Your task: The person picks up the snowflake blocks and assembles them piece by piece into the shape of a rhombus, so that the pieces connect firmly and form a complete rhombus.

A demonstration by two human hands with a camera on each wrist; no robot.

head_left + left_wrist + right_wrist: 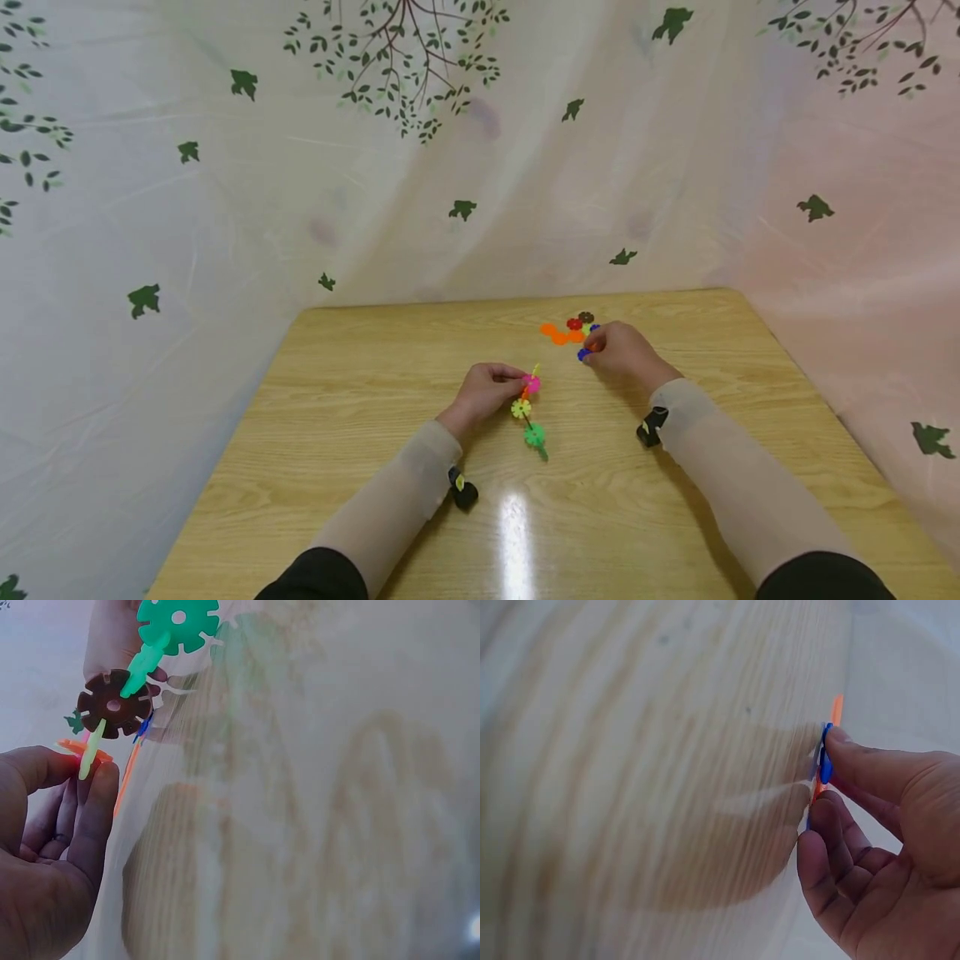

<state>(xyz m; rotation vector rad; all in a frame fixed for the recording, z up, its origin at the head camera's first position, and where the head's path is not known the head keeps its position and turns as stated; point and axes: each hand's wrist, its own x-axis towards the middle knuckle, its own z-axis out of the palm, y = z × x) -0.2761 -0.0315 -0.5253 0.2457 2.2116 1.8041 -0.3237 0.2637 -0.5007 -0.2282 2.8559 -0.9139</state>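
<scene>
My left hand [487, 394] pinches a chain of interlocking notched plastic discs between thumb and fingertips, near its pink disc [532, 383]. Below that hang a yellow-green disc [521, 408], a brown disc [115, 705] seen nearly face-on in the left wrist view, and a green disc [534, 435] with another green one slotted in edge-on. Over on the right, my right hand [624, 353] is low at the table, its thumb and curled fingers at a blue notched disc [826, 754]. Its fingertips partly hide the loose discs behind.
Loose discs lie past my right hand on the wooden table [337, 375]: several orange discs [559, 338], a red disc [574, 323] and a dark brown disc [587, 317]. A pale leaf-printed curtain [525, 183] stands behind the table's far edge.
</scene>
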